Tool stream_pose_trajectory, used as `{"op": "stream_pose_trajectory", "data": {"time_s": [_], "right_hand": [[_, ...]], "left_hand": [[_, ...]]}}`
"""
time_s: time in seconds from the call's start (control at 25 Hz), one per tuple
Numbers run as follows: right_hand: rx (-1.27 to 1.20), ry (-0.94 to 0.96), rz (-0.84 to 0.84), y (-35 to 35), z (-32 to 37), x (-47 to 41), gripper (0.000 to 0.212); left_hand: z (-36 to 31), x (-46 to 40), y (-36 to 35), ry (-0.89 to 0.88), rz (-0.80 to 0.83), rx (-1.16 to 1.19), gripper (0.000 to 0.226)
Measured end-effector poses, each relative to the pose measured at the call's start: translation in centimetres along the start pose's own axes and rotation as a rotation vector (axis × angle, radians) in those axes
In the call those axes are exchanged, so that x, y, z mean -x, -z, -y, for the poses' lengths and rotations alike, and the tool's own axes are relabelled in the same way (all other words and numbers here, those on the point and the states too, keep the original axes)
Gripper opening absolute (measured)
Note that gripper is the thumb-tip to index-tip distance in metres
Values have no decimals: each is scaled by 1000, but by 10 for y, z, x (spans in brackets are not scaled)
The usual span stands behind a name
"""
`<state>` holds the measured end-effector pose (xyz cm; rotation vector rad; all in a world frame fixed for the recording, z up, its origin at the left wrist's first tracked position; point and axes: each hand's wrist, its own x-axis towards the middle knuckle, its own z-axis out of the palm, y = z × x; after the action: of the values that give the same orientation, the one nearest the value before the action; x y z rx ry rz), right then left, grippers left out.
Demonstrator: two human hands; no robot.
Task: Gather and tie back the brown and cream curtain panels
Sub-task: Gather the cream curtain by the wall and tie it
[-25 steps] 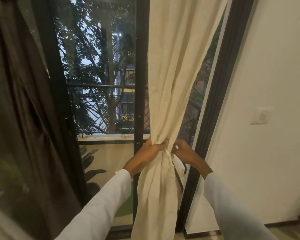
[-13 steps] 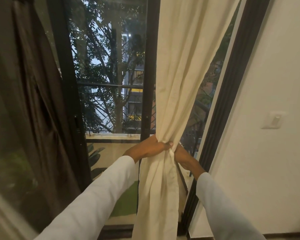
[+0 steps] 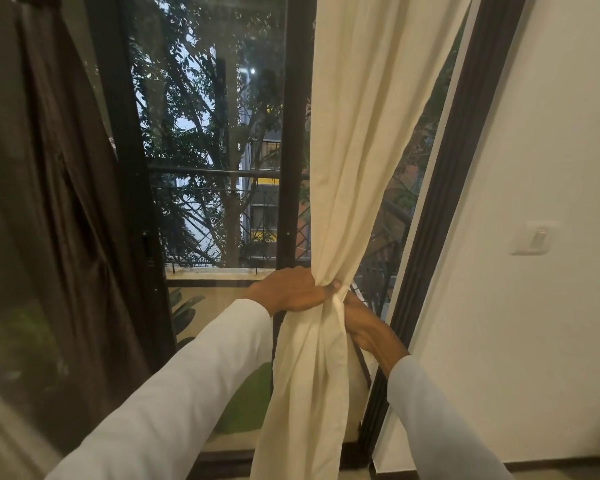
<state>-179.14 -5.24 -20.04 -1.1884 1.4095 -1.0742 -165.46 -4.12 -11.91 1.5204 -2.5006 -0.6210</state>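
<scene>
— Where's the cream curtain [image 3: 354,174] now?

— Bunched into a narrow waist in front of the glass door [image 3: 215,161], right between the hands. Above them it fans out wide; below them it hangs in loose folds toward the floor.

— And the hands?

— The left hand [image 3: 293,289] is wrapped around the gathered cloth from the left, fingers curled shut over the bunch, thumb tip showing at its front. The right hand [image 3: 364,327] sits just below and behind, against the right side of the cloth. Its fingers are hidden by the fabric, so I cannot tell whether it grips or only presses.

— Anything different from a second ago?

— Yes. Then the two hands met at the same height on the pinch. Since then the left has closed further round the front, and the right has slid lower and behind the folds.

— The brown curtain [image 3: 49,202]?

— Well off to the left of the left hand, hanging loose, untouched.
</scene>
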Motion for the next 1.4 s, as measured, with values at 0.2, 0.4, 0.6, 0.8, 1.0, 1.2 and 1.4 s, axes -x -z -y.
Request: {"op": "stream_pose_trajectory", "data": {"time_s": [0.2,0.4,0.6,0.8,1.0,1.2,1.4], "right_hand": [[-178,128,-98,1,2,16,17],[-299,107,-555,-11,-19,20,8],[-108,698,-884,-59,-39,88,16],[338,348,-487,-114,-77,91,49],[504,278,-844,-125,-90,66,77],[515,403,-830,-112,-96,70,40],[590,486,-817,-100,-93,88,28]], "left_hand": [[-3,3,1,9,-3,-101,71],[-8,9,4,38,-17,-185,71],[-2,9,6,65,-6,-116,69],[-3,1,-7,33,-52,36,60],[-2,2,-12,122,-161,149,41],[5,-3,-19,187,-228,245,38],[-3,-3,-22,196,-267,287,32]]}}
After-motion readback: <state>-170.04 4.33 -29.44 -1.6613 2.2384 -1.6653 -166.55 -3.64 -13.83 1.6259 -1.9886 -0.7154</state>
